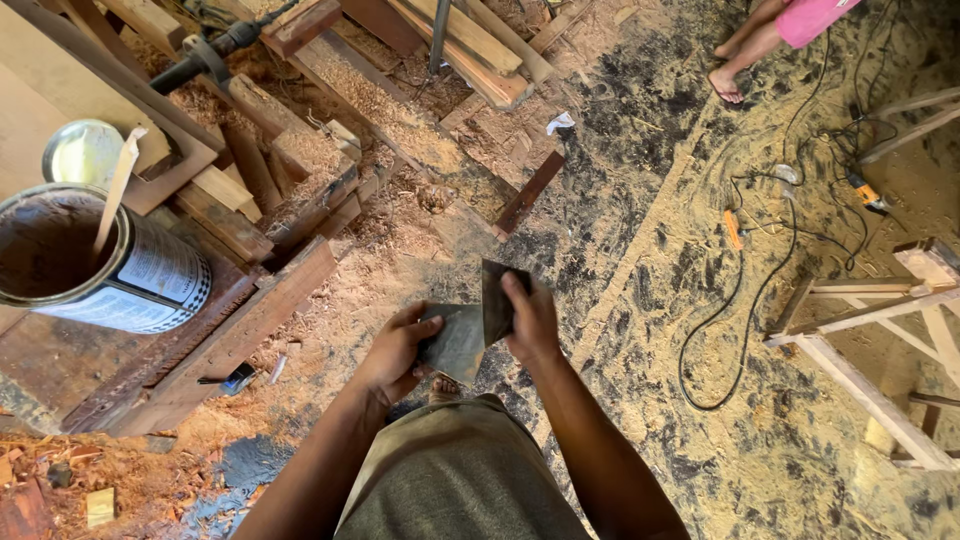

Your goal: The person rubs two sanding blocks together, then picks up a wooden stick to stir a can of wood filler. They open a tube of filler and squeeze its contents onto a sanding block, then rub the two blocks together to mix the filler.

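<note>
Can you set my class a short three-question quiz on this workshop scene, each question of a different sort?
1. True or false: each hand grips its own flat dark scraper blade.
2. Multiple choice: what stands in the open tin on the bench at the left? A) a paintbrush B) a pale wooden stick C) a screwdriver
3. Short answer: what covers most of the floor?

Key
1. True: the left hand holds one scraper blade, the right hand holds a second blade, and the two blades meet between the hands.
2. B, the pale wooden stick.
3. Sawdust and wood shavings.
</note>
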